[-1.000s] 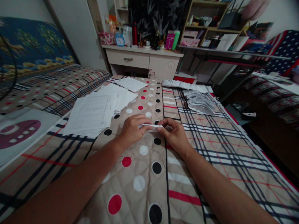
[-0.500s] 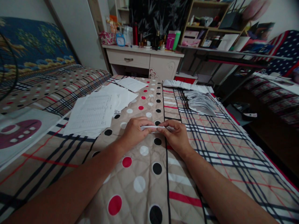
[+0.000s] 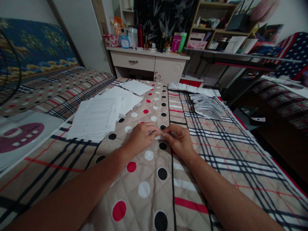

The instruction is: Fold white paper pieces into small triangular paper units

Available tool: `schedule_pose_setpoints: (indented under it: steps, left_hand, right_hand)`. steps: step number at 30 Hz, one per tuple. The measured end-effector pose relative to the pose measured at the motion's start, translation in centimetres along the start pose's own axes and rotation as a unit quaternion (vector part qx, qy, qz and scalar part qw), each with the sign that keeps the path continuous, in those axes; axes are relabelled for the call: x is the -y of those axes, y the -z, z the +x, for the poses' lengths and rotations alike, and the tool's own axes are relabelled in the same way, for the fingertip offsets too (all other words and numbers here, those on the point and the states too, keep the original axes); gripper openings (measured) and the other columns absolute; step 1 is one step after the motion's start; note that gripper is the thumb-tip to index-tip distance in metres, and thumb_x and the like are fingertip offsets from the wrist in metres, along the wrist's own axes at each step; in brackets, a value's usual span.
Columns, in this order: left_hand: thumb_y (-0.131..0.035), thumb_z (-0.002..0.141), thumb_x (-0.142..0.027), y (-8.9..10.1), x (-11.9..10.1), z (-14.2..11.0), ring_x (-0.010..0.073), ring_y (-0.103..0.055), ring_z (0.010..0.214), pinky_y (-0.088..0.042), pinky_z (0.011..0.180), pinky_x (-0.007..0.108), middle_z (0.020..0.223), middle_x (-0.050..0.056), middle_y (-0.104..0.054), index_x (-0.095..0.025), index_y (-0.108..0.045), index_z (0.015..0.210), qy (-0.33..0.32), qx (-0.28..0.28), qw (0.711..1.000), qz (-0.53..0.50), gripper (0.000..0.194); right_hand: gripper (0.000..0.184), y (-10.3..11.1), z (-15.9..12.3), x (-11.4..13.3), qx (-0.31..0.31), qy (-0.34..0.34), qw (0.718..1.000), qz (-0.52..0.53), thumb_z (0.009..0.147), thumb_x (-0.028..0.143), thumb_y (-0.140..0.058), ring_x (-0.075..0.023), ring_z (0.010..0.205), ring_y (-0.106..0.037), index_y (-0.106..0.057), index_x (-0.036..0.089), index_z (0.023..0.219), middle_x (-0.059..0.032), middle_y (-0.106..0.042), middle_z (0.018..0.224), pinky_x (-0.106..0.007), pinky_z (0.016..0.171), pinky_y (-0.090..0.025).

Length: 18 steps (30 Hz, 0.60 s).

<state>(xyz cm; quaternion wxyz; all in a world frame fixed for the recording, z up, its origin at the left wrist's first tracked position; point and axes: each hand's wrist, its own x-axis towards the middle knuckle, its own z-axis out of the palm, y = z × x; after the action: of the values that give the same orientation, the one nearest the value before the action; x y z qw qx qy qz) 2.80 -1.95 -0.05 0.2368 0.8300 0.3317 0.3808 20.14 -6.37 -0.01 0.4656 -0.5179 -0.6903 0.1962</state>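
Observation:
Close together over the middle of the bed are my left hand and my right hand, their fingertips nearly touching. Both pinch a narrow folded strip of paper between thumb and fingers; the fingers hide nearly all of it. Beyond my left hand lies a loose pile of printed sheets, some overlapping unevenly. Past my right hand, a fanned stack of folded papers rests on the plaid part of the bedspread, with a long row of folded papers behind it.
The bedspread is quilted with dots and plaid. A white plastic bag with a purple print lies at the left edge. A white dresser holding bottles and boxes stands beyond the bed, beside a shelf unit and a metal-legged table.
My fingers have closed further over the folded paper, whose white edge showed clearly before and is now mostly covered. Both hands stay in about the same place.

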Motion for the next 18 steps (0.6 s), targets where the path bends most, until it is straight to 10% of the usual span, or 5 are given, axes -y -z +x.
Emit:
schedule_pose_setpoints:
  steps: [18]
  left_hand:
    - [-0.062,0.082,-0.031,0.9,1.0,0.3,0.01,-0.041,0.051,-0.025,0.052,0.026,0.052,-0.002,-0.052,-0.016,-0.066,0.059,0.149,0.041,0.985,0.082,0.028]
  right_hand:
    - [0.025,0.3,0.1,-1.8,0.037,-0.121,0.992,-0.001,0.084,0.034,-0.058,-0.0117,0.057,-0.044,-0.061,0.018,0.065,0.0019,-0.052,0.058,-0.024,0.053,-0.029]
